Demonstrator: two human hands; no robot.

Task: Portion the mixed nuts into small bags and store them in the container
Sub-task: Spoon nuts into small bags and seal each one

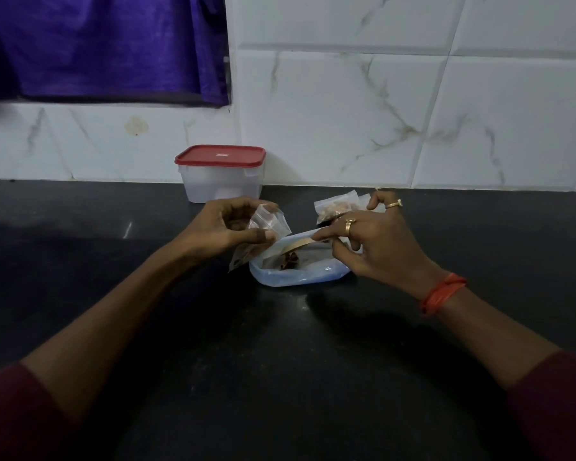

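The left hand point(223, 227) curls its thumb and fingers around a small clear zip bag point(270, 221), held just above the black countertop point(280, 361). The right hand point(373, 247) pinches the upper lip of a large plastic bag point(300, 277) lying between the hands, a few mixed nuts point(288, 261) showing inside. A filled small bag point(335, 207) sits just behind it. The red-lidded container point(220, 184) stands closed against the tiled wall.

Black speckled counter point(80, 247) fills btm half, 4–8 o'clock. White marble-look tile wall point(379, 111) w/ grey veins, 12–3 o'clock. Purple curtain point(97, 44) at 11 o'clock. Light dim.
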